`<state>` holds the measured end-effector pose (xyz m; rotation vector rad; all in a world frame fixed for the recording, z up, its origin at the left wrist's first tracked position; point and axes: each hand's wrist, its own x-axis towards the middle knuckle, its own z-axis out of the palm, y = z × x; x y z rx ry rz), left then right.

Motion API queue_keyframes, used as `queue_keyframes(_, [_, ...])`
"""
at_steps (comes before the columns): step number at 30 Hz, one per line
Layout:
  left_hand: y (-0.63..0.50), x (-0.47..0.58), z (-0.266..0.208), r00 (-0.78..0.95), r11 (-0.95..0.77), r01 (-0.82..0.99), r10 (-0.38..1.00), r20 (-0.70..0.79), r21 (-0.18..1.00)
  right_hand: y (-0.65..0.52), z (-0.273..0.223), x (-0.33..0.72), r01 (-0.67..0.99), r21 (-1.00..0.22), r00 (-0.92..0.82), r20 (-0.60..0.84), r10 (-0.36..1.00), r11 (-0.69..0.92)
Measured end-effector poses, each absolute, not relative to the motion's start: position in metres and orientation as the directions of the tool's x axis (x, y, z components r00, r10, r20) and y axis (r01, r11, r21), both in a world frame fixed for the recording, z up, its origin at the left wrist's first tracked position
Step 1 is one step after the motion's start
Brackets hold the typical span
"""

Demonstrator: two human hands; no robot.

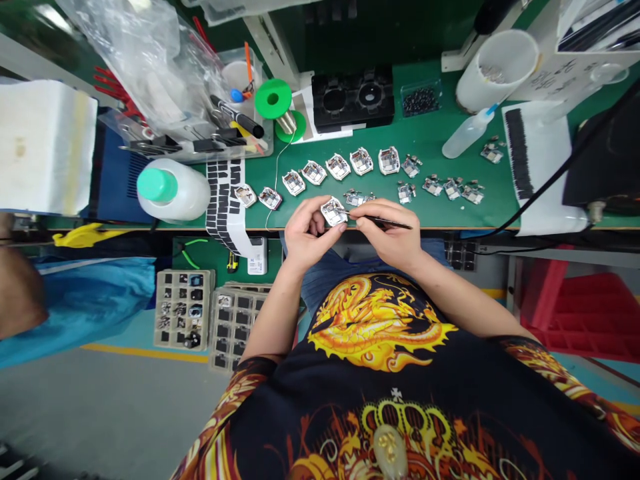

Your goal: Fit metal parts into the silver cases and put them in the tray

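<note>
Near the front edge of the green bench, my left hand [309,233] grips a white watch case [333,211] with small electronic parts showing inside. My right hand [393,233] is closed around dark tweezers [383,221], whose tip reaches into the case. Just beyond my hands lies a small circuit board [357,197], partly hidden by my right hand. An arc of similar watch cases [337,167] spreads across the bench behind. Several loose circuit boards [453,188] lie to the right.
A solder spool [273,100] stands behind, left of a black fixture [353,99]. A white bottle [173,190] and a strip of black pieces [225,200] are at left. At right are a dropper bottle [467,135] and a black cable [555,167]. Compartment trays [185,308] sit below; another person's arm [20,293] shows at left.
</note>
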<state>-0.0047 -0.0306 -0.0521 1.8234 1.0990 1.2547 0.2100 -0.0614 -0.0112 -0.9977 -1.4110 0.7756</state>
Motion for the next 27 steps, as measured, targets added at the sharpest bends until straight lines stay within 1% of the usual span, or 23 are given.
queue_keyframes(9, [-0.0306,-0.0051,-0.0515,0.209,-0.445,0.294,0.893,0.397,0.846,-0.0617,-0.0137,0.2059,0.081,-0.928,0.063,0.368,0.928,0.363])
queue_keyframes(11, [-0.0306,-0.0050,-0.0508,0.209,-0.448,0.306,0.893,0.400,0.840,-0.0627,-0.0125,0.2039,0.024,-0.959,0.079,0.283,0.956,0.282])
queue_keyframes(14, [-0.0307,-0.0038,-0.0478,0.197,-0.450,0.320,0.892,0.406,0.834,-0.0619,-0.0109,0.2019,-0.148,-0.987,0.095,0.054,0.994,0.068])
queue_keyframes(16, [-0.0308,-0.0025,-0.0456,0.206,-0.461,0.332,0.887,0.414,0.823,-0.0595,-0.0103,0.2019,-0.276,-0.959,0.040,-0.077,0.996,-0.063])
queue_keyframes(18, [-0.0308,-0.0015,-0.0446,0.223,-0.476,0.349,0.879,0.422,0.807,-0.0570,-0.0103,0.2024,-0.363,-0.918,-0.072,-0.146,0.987,-0.162])
queue_keyframes(20, [-0.0306,-0.0013,-0.0456,0.207,-0.467,0.346,0.884,0.419,0.814,-0.0560,-0.0104,0.2030,-0.403,-0.893,-0.152,-0.150,0.977,-0.200])
queue_keyframes(21, [-0.0306,-0.0016,-0.0468,0.186,-0.451,0.335,0.892,0.411,0.827,-0.0563,-0.0103,0.2033,-0.407,-0.892,-0.162,-0.140,0.977,-0.195])
queue_keyframes(24, [-0.0305,-0.0034,-0.0509,0.152,-0.404,0.292,0.915,0.375,0.867,-0.0595,-0.0092,0.2050,-0.375,-0.919,-0.099,-0.092,0.991,-0.123])
queue_keyframes(27, [-0.0307,-0.0048,-0.0526,0.168,-0.395,0.276,0.917,0.361,0.876,-0.0626,-0.0068,0.2086,-0.276,-0.961,-0.014,0.014,1.000,0.009])
